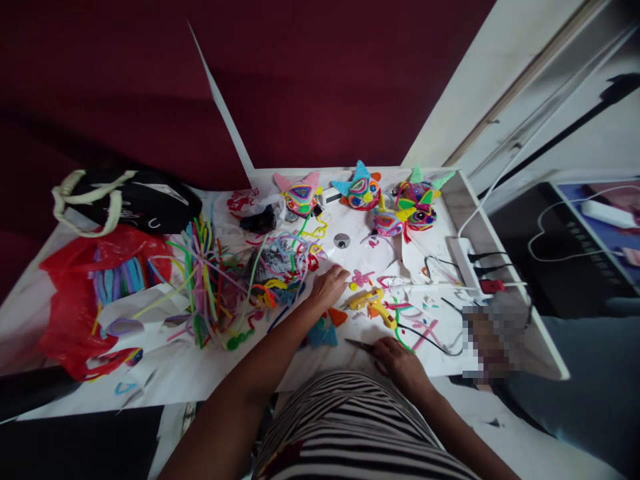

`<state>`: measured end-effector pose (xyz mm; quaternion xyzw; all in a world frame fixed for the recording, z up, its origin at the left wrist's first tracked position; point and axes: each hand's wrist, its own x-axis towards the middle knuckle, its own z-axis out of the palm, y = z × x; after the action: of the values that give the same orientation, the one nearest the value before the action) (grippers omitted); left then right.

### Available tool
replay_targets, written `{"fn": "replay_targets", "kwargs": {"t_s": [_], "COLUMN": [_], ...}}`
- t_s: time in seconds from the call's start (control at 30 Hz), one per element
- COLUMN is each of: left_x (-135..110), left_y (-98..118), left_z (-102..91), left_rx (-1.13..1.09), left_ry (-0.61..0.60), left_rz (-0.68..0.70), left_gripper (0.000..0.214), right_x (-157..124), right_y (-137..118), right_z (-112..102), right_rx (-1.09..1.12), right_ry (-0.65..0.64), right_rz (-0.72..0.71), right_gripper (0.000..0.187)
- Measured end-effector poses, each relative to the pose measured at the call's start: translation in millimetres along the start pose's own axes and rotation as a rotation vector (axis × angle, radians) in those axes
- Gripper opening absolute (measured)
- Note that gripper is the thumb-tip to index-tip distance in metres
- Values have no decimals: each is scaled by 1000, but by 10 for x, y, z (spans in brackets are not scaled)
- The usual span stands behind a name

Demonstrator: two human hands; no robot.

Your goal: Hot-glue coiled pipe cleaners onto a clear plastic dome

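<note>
My left hand [330, 285] reaches over the middle of the table, fingers stretched forward and holding nothing that I can see. Just right of its fingertips lie a pink pipe-cleaner shape [361, 277] and a small yellow round piece [353, 287]. Near the front edge, my right hand [400, 363] is closed on dark, pointed scissors [359, 345], whose tip points left; the handles are hidden in the palm. A yellow glue gun [367, 300] lies between the hands. Blue felt-like pieces [323, 333] and an orange one [337, 316] lie below my left wrist.
Several colourful decorated figures [300, 193] stand along the back. Bundled pipe cleaners [205, 287], a red plastic bag [65, 300] and a black bag [145, 200] fill the left. A white power strip [467, 263] with cables lies at the right, beside another person's leg [580, 373].
</note>
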<state>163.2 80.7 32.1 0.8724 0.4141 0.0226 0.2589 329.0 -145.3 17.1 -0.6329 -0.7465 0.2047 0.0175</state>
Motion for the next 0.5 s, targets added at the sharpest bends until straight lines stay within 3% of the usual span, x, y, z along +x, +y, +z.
{"fn": "replay_targets", "kwargs": {"t_s": [0.17, 0.5], "left_x": [265, 600], "left_y": [141, 380], "left_z": [66, 176], "left_rx": [21, 94], "left_ry": [-79, -125], "left_rz": [103, 83], "left_gripper": [29, 28], "right_x": [-45, -132], "right_y": [22, 105], "right_z": [24, -69], "right_rx": [-14, 24], "right_ry": [2, 0], "right_rz": [31, 55], "right_gripper": [24, 22]}}
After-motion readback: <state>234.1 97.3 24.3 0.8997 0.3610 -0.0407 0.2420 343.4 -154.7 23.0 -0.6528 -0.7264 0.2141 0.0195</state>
